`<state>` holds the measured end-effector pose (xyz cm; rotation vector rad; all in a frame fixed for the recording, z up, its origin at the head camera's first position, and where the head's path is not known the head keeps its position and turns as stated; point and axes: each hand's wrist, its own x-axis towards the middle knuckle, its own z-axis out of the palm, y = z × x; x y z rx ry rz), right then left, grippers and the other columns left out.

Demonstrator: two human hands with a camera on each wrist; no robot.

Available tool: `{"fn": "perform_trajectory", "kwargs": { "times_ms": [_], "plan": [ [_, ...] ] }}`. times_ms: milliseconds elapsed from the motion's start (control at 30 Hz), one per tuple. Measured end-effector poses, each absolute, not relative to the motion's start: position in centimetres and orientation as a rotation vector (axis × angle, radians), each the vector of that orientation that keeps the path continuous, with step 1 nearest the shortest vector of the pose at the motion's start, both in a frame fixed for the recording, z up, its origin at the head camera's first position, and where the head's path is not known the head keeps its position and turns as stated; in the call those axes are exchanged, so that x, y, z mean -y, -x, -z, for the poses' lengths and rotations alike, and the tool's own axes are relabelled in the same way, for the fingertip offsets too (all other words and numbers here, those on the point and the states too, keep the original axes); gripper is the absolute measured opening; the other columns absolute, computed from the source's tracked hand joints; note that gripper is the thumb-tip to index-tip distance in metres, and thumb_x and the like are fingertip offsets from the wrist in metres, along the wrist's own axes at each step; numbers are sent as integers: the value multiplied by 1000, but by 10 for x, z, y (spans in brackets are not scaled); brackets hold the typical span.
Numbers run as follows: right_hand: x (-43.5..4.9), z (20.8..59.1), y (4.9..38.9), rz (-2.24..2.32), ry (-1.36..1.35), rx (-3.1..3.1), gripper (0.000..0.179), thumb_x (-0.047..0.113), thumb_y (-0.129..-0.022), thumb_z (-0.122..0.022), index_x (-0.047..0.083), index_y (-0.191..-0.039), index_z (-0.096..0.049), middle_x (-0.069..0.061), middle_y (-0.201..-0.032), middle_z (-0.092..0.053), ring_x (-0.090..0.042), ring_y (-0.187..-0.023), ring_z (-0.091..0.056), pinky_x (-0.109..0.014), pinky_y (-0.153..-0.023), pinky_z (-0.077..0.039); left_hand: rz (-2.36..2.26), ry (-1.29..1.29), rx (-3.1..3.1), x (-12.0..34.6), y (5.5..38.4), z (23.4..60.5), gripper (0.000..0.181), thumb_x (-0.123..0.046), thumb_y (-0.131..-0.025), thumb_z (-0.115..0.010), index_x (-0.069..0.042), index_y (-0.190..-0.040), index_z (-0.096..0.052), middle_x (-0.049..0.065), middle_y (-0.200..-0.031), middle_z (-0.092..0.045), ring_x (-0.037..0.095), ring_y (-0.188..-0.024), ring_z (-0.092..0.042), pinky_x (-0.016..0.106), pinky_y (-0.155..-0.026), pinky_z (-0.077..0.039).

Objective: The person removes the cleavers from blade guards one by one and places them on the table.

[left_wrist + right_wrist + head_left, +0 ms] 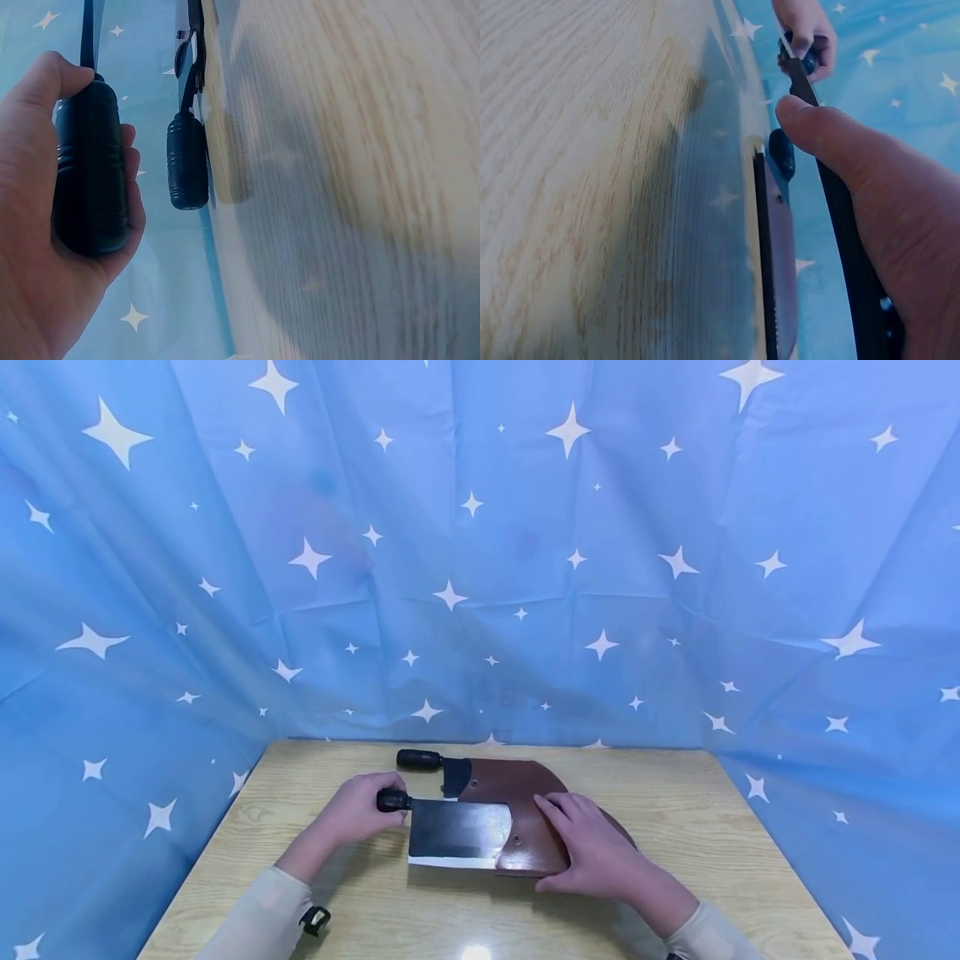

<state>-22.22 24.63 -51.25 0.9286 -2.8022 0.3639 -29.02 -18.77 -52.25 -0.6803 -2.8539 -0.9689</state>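
Already the far knife (pixel 456 770) lies mostly sheathed, and in front of it left fingers (pixel 133 172) grip the near knife (pixel 456 831) while right fingers (pixel 555 816) pinch its sheath (pixel 534 855), blade partly bare.

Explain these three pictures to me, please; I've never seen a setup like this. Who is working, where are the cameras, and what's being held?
There is no machine: a person works bare-handed. The wide picture comes from a camera worn on the head, looking forward and down; the other two come from cameras on the left and right wrists. The left hand has its fingers curled round the black handle of a cleaver. The right hand grips a brown sheath covering the cleaver's other end. Behind, on the table, lies a second cleaver in another sheath.
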Motion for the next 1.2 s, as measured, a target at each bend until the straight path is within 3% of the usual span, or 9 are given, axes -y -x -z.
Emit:
{"fn": "perform_trajectory", "kwargs": {
  "times_ms": [1200],
  "plan": [
    [-252,512,220,-364,-923,2820,128,66,-69,-100,5,-168,-44,-11,-159,-51,-38,-147,-47,-60,-121,-41,1030,682,2864,196,291,524,26,-22,-86,-87,-27,-105,-72,-11,-93,-69,15,-82,-62,40,-76,-54]
  ]
}}
